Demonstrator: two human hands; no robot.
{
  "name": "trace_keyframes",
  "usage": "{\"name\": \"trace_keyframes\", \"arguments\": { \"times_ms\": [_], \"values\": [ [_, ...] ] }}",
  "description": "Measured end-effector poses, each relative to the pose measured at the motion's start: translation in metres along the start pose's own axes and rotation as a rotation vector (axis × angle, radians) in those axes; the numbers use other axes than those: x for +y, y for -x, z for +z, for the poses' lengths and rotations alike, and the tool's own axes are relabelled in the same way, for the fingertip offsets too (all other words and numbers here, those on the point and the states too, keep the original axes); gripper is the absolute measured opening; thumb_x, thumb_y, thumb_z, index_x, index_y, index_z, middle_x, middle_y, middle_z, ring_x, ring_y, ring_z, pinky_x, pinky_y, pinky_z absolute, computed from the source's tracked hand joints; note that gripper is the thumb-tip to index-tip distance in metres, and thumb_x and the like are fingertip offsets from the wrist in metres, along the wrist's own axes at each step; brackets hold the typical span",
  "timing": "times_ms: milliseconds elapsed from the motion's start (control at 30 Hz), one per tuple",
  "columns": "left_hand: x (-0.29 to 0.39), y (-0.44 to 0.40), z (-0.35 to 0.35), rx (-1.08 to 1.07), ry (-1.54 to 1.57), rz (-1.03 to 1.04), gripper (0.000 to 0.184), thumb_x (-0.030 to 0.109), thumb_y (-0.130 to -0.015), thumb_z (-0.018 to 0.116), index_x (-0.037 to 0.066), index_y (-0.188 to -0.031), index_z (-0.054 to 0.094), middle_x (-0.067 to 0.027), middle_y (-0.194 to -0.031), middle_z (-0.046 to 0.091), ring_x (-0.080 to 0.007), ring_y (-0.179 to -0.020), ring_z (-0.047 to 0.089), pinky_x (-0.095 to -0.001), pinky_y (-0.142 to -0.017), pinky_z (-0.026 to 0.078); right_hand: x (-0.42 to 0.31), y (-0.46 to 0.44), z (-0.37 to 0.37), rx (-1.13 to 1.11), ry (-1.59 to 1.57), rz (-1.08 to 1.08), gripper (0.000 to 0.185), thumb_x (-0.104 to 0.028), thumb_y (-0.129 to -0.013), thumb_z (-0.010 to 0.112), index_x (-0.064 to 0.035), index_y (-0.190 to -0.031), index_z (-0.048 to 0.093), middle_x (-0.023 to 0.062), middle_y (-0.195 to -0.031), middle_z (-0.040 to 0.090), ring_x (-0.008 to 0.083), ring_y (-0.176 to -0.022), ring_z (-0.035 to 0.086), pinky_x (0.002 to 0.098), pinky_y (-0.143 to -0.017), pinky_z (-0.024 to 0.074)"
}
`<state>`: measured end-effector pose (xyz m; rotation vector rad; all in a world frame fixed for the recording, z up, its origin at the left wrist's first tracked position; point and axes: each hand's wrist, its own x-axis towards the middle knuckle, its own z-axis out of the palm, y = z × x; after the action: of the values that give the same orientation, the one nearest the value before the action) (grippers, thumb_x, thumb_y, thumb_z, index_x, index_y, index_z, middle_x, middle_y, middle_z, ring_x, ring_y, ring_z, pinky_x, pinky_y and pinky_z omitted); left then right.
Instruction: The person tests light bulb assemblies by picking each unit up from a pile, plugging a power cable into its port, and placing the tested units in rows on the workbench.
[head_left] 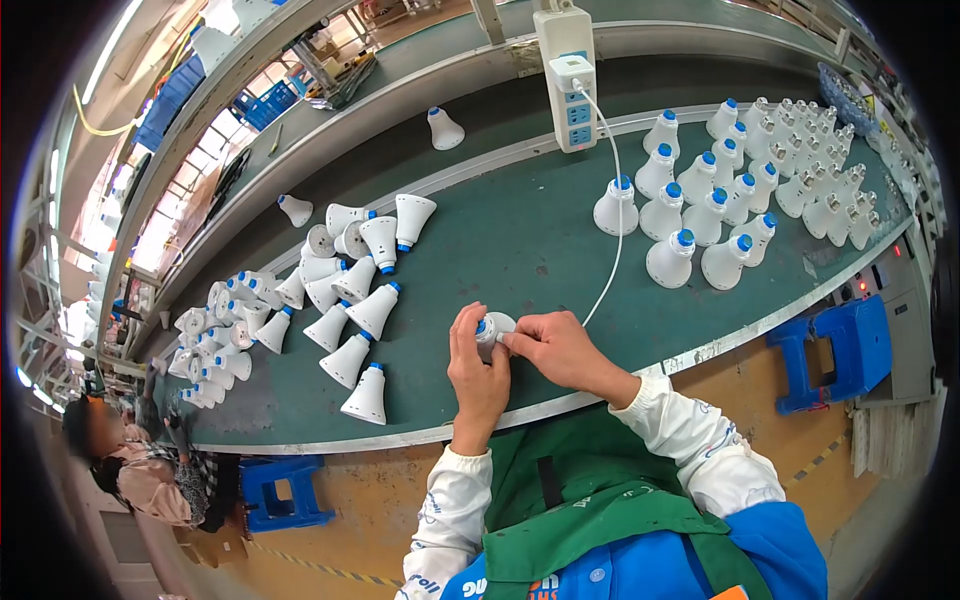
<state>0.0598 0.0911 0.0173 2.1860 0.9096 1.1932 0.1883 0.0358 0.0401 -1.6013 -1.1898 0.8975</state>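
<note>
Near the front edge of the green bench, a white cone-shaped bulb housing with a blue cap [499, 325] is between my two hands. My left hand [479, 378] is wrapped around its left side. From the right, my right hand [556, 347] presses thumb and fingers against the same housing; whether it also pinches a small part is hidden. To the left lies a loose group of similar white housings [373, 312], many tipped on their sides. Further right, housings with blue caps [670, 258] stand upright in rows, with several metal-tipped ones [822, 215] beyond them.
A white power strip [566, 90] hangs at the bench's back, its white cable [618, 240] running down onto the work surface. Single housings [446, 129] lie along the back. Blue stools [838, 352] stand below the bench. A co-worker [140, 470] is at the far left.
</note>
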Motion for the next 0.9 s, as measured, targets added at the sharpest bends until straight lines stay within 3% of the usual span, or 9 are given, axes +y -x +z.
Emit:
{"name": "trace_keyframes", "arguments": {
  "times_ms": [100, 167, 200, 267, 300, 600, 667, 767, 900],
  "values": [
    [-0.001, 0.0, -0.001, -0.013, 0.037, -0.033, 0.049, -0.009, -0.071, 0.061, 0.004, -0.116, 0.05, -0.0164, -0.118, 0.056, -0.0333, -0.107, 0.056, -0.0383, -0.088, 0.047, 0.004, 0.0, 0.001, -0.004, -0.043, 0.038, 0.028, -0.025, -0.086, 0.058, -0.0007, -0.074, 0.065, 0.0055, -0.053, 0.052, 0.0119, -0.048, 0.044, 0.0296, -0.049, 0.0349],
    [-0.005, 0.002, 0.002, -0.009, 0.075, -0.055, 0.048, -0.009, -0.07, 0.061, 0.004, -0.115, 0.051, -0.016, -0.117, 0.056, -0.0327, -0.107, 0.056, -0.038, -0.088, 0.047, 0.004, -0.001, 0.0, -0.072, 0.009, 0.072, 0.032, -0.033, -0.084, 0.056, -0.0038, -0.077, 0.067, 0.012, -0.065, 0.063, 0.0292, -0.061, 0.06, 0.0384, -0.057, 0.0438],
    [-0.007, 0.002, 0.003, 0.004, 0.115, -0.076, 0.048, -0.009, -0.07, 0.062, 0.004, -0.115, 0.051, -0.0156, -0.117, 0.057, -0.0322, -0.107, 0.056, -0.0378, -0.088, 0.047, 0.005, -0.001, 0.0, -0.073, 0.005, 0.071, 0.032, -0.033, -0.084, 0.056, -0.0038, -0.077, 0.067, 0.012, -0.065, 0.063, 0.0292, -0.061, 0.06, 0.0384, -0.057, 0.0438],
    [-0.008, 0.003, 0.004, 0.01, 0.099, -0.066, 0.047, -0.011, -0.072, 0.06, 0.003, -0.116, 0.052, -0.0133, -0.117, 0.057, -0.026, -0.106, 0.056, -0.035, -0.089, 0.047, 0.008, -0.002, 0.003, -0.046, -0.034, 0.035, 0.03, -0.027, -0.086, 0.057, -0.001, -0.074, 0.065, 0.006, -0.055, 0.054, 0.0134, -0.048, 0.045, 0.0305, -0.049, 0.0357],
    [-0.008, 0.003, 0.004, 0.017, 0.09, -0.053, 0.046, -0.012, -0.075, 0.058, 0.001, -0.118, 0.052, -0.0111, -0.117, 0.056, -0.0198, -0.105, 0.056, -0.0323, -0.089, 0.047, 0.008, -0.002, 0.003, -0.046, -0.036, 0.035, 0.03, -0.027, -0.086, 0.057, -0.001, -0.074, 0.065, 0.006, -0.055, 0.054, 0.0134, -0.048, 0.045, 0.0305, -0.049, 0.0357],
    [-0.012, 0.004, 0.001, -0.029, 0.079, -0.078, 0.047, -0.012, -0.074, 0.059, 0.001, -0.118, 0.051, -0.0113, -0.117, 0.056, -0.0187, -0.103, 0.056, -0.0318, -0.089, 0.047, 0.01, -0.001, 0.002, -0.062, -0.04, -0.014, 0.028, -0.026, -0.086, 0.057, -0.0013, -0.075, 0.065, 0.0073, -0.056, 0.056, 0.0163, -0.049, 0.049, 0.0317, -0.051, 0.038],
    [-0.013, 0.005, 0.001, -0.034, 0.063, -0.075, 0.047, -0.01, -0.074, 0.06, 0.001, -0.119, 0.05, -0.0114, -0.117, 0.056, -0.0183, -0.103, 0.056, -0.0317, -0.088, 0.047, 0.007, 0.002, -0.001, -0.031, -0.014, -0.045, 0.03, -0.028, -0.084, 0.055, -0.0029, -0.071, 0.065, 0.0141, -0.06, 0.059, 0.0318, -0.056, 0.057, 0.0405, -0.054, 0.042],
    [-0.013, 0.006, 0.001, -0.033, 0.031, -0.07, 0.047, -0.008, -0.076, 0.061, 0.001, -0.12, 0.049, -0.0123, -0.118, 0.056, -0.0181, -0.103, 0.056, -0.0313, -0.088, 0.047, 0.006, 0.015, -0.017, -0.022, -0.031, -0.055, 0.026, -0.024, -0.085, 0.058, -0.0025, -0.071, 0.063, 0.0085, -0.053, 0.054, 0.0202, -0.045, 0.048, 0.0329, -0.047, 0.0364],
    [-0.01, 0.005, 0.004, 0.017, 0.075, -0.098, 0.044, -0.002, -0.075, 0.066, 0.002, -0.117, 0.053, -0.0135, -0.113, 0.059, -0.0262, -0.102, 0.059, -0.0348, -0.087, 0.046, 0.012, 0.041, -0.032, 0.048, 0.067, -0.111, 0.028, -0.022, -0.085, 0.059, -0.0026, -0.065, 0.06, 0.0101, -0.051, 0.052, 0.0249, -0.044, 0.047, 0.0345, -0.045, 0.0355]
  ]
}}
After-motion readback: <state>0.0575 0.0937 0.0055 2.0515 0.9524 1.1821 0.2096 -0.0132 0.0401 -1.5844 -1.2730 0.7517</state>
